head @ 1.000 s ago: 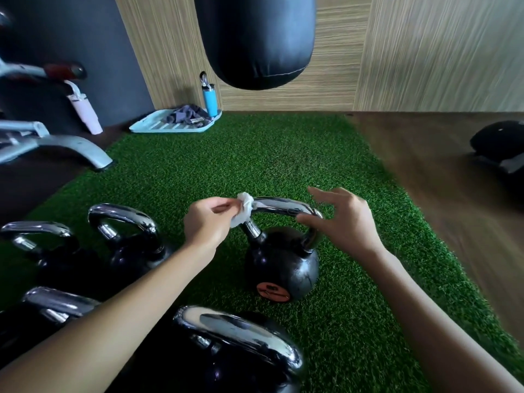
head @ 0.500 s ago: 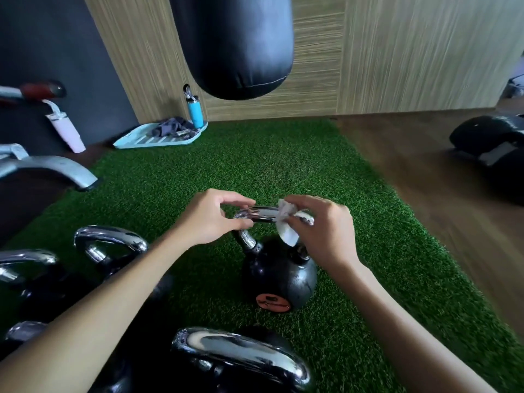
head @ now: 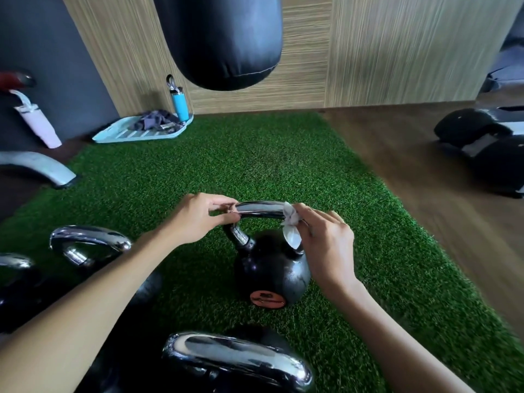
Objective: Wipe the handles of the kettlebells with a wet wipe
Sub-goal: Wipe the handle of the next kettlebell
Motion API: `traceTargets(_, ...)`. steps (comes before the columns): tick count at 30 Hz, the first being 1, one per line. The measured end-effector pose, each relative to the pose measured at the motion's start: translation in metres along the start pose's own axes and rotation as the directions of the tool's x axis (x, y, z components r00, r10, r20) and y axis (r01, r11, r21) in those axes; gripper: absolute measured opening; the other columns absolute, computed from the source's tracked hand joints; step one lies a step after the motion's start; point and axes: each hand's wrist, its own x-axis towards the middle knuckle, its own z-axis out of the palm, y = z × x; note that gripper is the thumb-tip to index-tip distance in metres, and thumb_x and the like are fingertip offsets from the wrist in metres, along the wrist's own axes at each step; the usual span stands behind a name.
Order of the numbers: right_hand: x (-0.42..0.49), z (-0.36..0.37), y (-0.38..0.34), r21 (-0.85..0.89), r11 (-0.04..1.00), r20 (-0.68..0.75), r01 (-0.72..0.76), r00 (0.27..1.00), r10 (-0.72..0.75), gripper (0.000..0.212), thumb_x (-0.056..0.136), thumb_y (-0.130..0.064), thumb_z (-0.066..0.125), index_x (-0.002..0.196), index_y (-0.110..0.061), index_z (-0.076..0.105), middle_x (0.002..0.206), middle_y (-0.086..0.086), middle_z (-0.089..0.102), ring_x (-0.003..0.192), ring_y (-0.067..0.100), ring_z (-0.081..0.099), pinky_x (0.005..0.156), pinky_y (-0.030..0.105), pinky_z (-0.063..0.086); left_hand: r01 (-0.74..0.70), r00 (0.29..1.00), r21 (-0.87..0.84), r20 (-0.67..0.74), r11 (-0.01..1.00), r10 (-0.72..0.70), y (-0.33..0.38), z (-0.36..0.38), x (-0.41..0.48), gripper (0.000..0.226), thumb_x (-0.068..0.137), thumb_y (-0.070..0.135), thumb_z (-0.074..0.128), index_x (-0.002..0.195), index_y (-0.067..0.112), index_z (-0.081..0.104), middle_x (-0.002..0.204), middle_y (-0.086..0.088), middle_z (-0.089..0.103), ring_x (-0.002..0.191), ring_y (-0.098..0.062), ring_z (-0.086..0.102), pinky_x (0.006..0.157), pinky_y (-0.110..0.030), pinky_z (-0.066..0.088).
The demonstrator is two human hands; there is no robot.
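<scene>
While your left hand [head: 198,219] pinches the left end of the chrome handle [head: 259,207], your right hand [head: 326,245] grips the wet wipe [head: 291,222], fingers curled round it, bunched against the handle's right end. The kettlebell [head: 269,270] stands upright on the green mat [head: 283,160], mid-frame. A second kettlebell [head: 235,361] sits nearer you, and a third kettlebell [head: 88,245] to your left.
</scene>
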Motion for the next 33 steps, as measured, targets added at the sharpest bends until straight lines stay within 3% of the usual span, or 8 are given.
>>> traceTargets(3, -0.001, 0.003, 0.001, -0.019, 0.999, -0.019, 0.031, 0.999, -0.031, 0.027, 0.089, -0.007, 0.07, 0.115, -0.013, 0.074, 0.103, 0.003, 0.078, 0.076, 0.028, 0.067, 0.066, 0.042, 0.057, -0.014, 0.999, -0.002, -0.048, 1.0, 0.014, -0.001, 0.005, -0.003, 0.05, 0.078, 0.071, 0.064, 0.124, 0.051, 0.063, 0.13, 0.011, 0.067, 0.094, -0.011, 0.074, 0.063, -0.024, 0.06)
traceTargets(7, 0.006, 0.006, 0.0, 0.072, 0.997, -0.033, 0.002, 0.999, 0.001, 0.029, 0.089, -0.001, 0.069, 0.116, -0.011, 0.074, 0.108, 0.003, 0.077, 0.084, 0.02, 0.073, 0.073, 0.034, 0.062, 0.032, 0.992, 0.018, -0.123, 0.999, -0.03, 0.002, 0.011, -0.013, 0.051, 0.084, 0.058, 0.069, 0.13, 0.037, 0.066, 0.132, 0.006, 0.065, 0.089, -0.01, 0.074, 0.041, -0.005, 0.04)
traceTargets(13, 0.049, 0.014, 0.027, 0.144, 0.989, 0.143, 0.014, 0.989, -0.035, 0.012, 0.088, -0.003, 0.072, 0.099, -0.008, 0.075, 0.084, 0.005, 0.078, 0.065, 0.017, 0.072, 0.062, 0.036, 0.06, 0.071, 0.96, 0.003, -0.272, 0.997, -0.068, 0.016, 0.031, -0.048, 0.046, 0.079, 0.064, 0.072, 0.113, 0.034, 0.076, 0.114, 0.015, 0.073, 0.068, -0.008, 0.075, 0.055, -0.027, 0.061)
traceTargets(16, 0.065, 0.018, 0.027, 0.214, 0.977, 0.208, 0.019, 0.976, -0.064, 0.025, 0.086, -0.009, 0.076, 0.111, -0.013, 0.076, 0.095, -0.011, 0.074, 0.074, -0.004, 0.066, 0.069, 0.003, 0.051, 0.046, 0.969, -0.064, -0.24, 0.997, -0.06, 0.023, 0.03, -0.059, 0.048, 0.078, 0.061, 0.075, 0.117, 0.034, 0.075, 0.107, 0.017, 0.075, 0.064, 0.004, 0.071, 0.05, -0.014, 0.052)
traceTargets(19, 0.064, 0.021, 0.032, 0.245, 0.947, 0.173, -0.206, 0.971, 0.166, 0.025, 0.088, -0.02, 0.076, 0.113, -0.019, 0.075, 0.09, -0.017, 0.071, 0.075, -0.012, 0.064, 0.064, 0.0, 0.048, -0.027, 0.994, -0.073, -0.104, 0.997, 0.019, 0.019, 0.013, -0.054, 0.059, 0.075, 0.058, 0.079, 0.13, 0.044, 0.064, 0.108, 0.018, 0.074, 0.057, 0.007, 0.067, 0.05, -0.011, 0.049)
traceTargets(24, 0.035, 0.041, 0.04, 0.191, 0.847, 0.138, -0.495, 0.868, 0.476, 0.023, 0.089, -0.026, 0.074, 0.112, -0.023, 0.073, 0.067, -0.016, 0.065, 0.054, -0.002, 0.061, 0.05, 0.006, 0.045, -0.143, 0.981, 0.101, 0.147, 0.985, 0.127, 0.012, -0.011, -0.032, 0.069, 0.067, 0.06, 0.083, 0.128, 0.065, 0.051, 0.075, 0.02, 0.074, 0.044, -0.024, 0.052, 0.068, -0.051, 0.06)
traceTargets(29, 0.03, 0.06, 0.037, 0.18, 0.78, 0.168, -0.6, 0.8, 0.576, 0.017, 0.094, -0.028, 0.068, 0.101, -0.015, 0.076, 0.064, -0.012, 0.062, 0.05, 0.004, 0.049, 0.054, 0.024, 0.052, -0.358, 0.928, 0.266, 0.207, 0.895, 0.31, 0.026, -0.028, -0.014, 0.074, 0.062, 0.058, 0.085, 0.131, 0.042, 0.063, 0.139, 0.032, 0.051, 0.067, 0.005, 0.062, 0.064, -0.002, 0.044)
traceTargets(33, 0.013, 0.062, 0.042, 0.17, 0.817, 0.325, -0.552, 0.814, 0.482, 0.026, 0.094, -0.028, 0.069, 0.118, -0.018, 0.072, 0.087, -0.01, 0.073, 0.046, 0.005, 0.045, 0.041, 0.021, 0.041, -0.436, 0.894, 0.364, 0.276, 0.823, 0.352, 0.036, -0.029, -0.011, 0.07, 0.065, 0.061, 0.08, 0.128, 0.034, 0.067, 0.142, 0.039, 0.043, 0.065, 0.005, 0.059, 0.057, -0.004, 0.035)
